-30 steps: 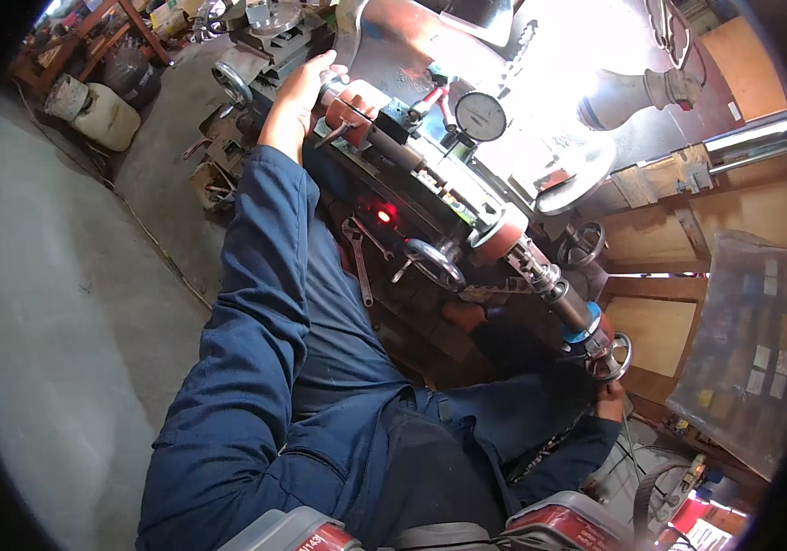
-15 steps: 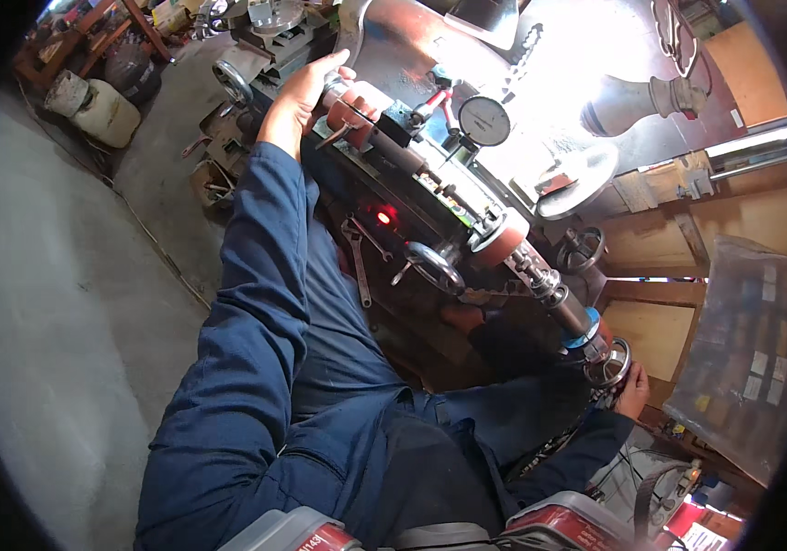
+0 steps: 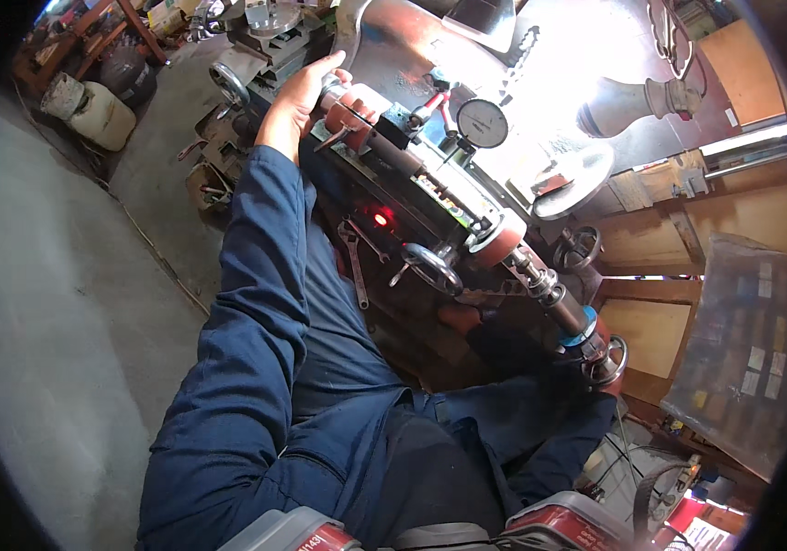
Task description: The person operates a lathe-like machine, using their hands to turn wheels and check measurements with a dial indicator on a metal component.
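A: Head view. Left hand?
B: Left hand point(image 3: 300, 103) is at the far end of the machine, palm against the metal end piece point(image 3: 330, 90). Thumb out straight, fingers partly bent and mostly hidden. Can't tell if it's a firm grip.
A: Right hand?
B: Right hand point(image 3: 607, 384) is at the other end, mostly hidden behind the end handwheel point(image 3: 621, 354). Can't tell how far it's curled or whether it has the rim.
A: Where's the shaft?
B: Shaft point(image 3: 393, 154) starts just past the left hand, out of the first red block point(image 3: 357, 108), and slopes toward the second red block point(image 3: 501, 241), between the hands. Blue ring point(image 3: 580, 329) sits up-left of the right hand, near the wheel.
A: Anything else around?
B: Dial gauge point(image 3: 482, 123) well to the right of the left hand, beyond the shaft. Middle handwheel point(image 3: 432, 269) between the hands, on the person's side of the shaft. Red light point(image 3: 381, 219) and wrench point(image 3: 355, 266) below-right of the left hand, well apart from it.
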### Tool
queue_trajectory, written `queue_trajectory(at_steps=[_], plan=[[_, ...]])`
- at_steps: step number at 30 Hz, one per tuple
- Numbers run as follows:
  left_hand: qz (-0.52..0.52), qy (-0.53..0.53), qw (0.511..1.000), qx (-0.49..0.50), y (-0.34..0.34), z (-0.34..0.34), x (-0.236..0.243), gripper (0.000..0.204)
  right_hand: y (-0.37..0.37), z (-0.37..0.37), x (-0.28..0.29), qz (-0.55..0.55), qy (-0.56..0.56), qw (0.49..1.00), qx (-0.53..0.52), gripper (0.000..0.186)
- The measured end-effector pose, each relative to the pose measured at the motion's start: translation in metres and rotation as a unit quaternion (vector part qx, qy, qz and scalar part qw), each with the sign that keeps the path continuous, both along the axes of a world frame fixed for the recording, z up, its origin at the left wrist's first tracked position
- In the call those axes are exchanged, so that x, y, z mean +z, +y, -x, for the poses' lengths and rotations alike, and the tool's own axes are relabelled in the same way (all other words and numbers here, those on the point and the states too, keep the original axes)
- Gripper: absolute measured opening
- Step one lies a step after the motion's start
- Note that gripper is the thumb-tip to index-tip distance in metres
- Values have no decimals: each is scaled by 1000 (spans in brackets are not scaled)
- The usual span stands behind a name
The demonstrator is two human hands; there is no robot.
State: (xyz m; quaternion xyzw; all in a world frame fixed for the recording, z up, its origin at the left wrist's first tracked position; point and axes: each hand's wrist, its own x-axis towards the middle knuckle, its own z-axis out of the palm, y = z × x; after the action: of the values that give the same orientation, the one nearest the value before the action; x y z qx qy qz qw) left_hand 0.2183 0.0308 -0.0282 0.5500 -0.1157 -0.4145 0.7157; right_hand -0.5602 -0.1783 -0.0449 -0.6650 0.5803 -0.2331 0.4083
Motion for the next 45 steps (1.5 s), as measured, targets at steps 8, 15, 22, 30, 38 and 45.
queue_trajectory(at_steps=[8, 15, 22, 30, 38, 45], plan=[[-16, -35, 999, -2, -11, 4, 3, 70, 26, 40, 9, -9, 180, 983, 48, 34], [-111, -81, 990, -36, 1, 2, 32, 89, 38, 32, 68, -97, 230, 967, 59, 34], [-197, -211, 946, -145, -10, -40, -10, 54, 95, -156, 143, 354, 92, 929, -58, 28], [-37, -464, 879, -103, -1, -24, -10, 36, 129, -393, 115, 415, 45, 866, 276, 36], [91, -613, 784, 21, -13, -10, -37, 31, 183, -530, 158, 321, -150, 799, 487, 15], [200, 252, 922, 216, 14, -21, -74, 71, 129, -750, 99, 251, 140, 864, 413, 49]])
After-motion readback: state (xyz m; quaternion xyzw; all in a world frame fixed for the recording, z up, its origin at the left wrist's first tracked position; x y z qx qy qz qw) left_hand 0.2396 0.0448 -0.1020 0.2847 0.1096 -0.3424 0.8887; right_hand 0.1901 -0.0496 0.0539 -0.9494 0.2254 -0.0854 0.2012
